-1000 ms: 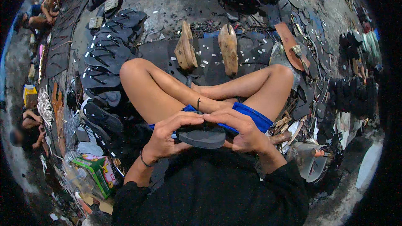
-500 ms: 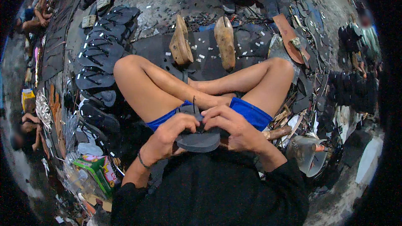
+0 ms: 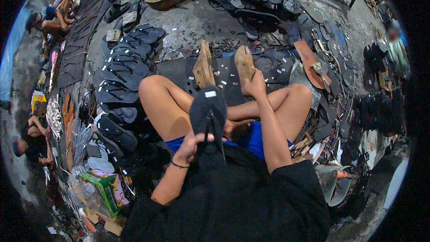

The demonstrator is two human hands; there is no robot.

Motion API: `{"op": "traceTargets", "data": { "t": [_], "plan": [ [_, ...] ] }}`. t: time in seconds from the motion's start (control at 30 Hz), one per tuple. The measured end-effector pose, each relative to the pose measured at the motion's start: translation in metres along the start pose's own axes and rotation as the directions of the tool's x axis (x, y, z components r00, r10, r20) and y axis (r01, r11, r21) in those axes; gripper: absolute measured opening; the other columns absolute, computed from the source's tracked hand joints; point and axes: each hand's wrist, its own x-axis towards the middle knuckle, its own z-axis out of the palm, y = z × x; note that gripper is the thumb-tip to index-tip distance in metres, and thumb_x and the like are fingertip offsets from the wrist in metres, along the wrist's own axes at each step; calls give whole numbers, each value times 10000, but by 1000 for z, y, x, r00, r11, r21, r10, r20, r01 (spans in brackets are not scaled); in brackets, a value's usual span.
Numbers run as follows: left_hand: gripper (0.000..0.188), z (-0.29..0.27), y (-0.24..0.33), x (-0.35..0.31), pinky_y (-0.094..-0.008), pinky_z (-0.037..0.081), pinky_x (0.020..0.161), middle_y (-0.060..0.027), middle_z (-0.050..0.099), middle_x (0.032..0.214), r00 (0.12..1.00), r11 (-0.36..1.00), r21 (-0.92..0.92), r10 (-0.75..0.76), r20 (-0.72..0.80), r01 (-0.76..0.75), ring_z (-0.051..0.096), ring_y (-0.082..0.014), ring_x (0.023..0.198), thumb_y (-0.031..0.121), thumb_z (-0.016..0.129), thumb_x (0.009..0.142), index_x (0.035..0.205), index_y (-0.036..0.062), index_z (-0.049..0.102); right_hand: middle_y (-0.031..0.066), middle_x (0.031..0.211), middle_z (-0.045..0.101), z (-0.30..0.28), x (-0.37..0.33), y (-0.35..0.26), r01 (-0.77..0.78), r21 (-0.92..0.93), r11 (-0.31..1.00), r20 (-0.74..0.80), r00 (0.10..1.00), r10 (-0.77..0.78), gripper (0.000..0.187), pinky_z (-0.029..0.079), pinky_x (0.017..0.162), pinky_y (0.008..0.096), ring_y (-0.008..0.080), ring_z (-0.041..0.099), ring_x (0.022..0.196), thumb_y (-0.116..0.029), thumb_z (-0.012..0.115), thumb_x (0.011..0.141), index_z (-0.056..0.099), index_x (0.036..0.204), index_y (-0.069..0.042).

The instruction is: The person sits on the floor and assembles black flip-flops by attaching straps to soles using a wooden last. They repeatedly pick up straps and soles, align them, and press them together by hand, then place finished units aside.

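1. Head view, centre of the frame: the left hand [image 3: 191, 145] grips the heel end of a black flip-flop [image 3: 208, 112], holding it upright over the crossed legs
2. Just above centre, the right hand [image 3: 255, 85] closes on a tan wooden block [image 3: 245, 65]
3. At the left, a row of black sandals [image 3: 123, 76] lies on the floor
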Motion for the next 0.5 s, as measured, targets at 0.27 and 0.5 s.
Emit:
{"op": "traceTargets", "data": {
  "t": [0.27, 0.5],
  "plan": [
    [523, -22, -5, 32, -321, 523, 856, -97, 611, 1161, 949, 952, 72, 303, -88, -297, 624, -196, 1007, 369, 606, 924, 1250, -27, 503, 156, 1171, 618, -124, -143, -96, -441, 849, 292, 473, 880, -47, 505, 486, 926, 379, 258, 614, 1048, -295, 527, 902, 509, 1259, 61],
    [564, -33, 19, 36, -365, 456, 984, -119, 558, 1290, 903, 913, 63, 407, -134, -402, 564, -230, 1141, 431, 374, 1008, 1350, -14, 429, 148, 1227, 580, -158, -219, -149, -419, 631, 653, 611, 787, -86, 572, 436, 977, 340, 211, 546, 1139, -235, 652, 864, 452, 1310, 62]
  ]
}}
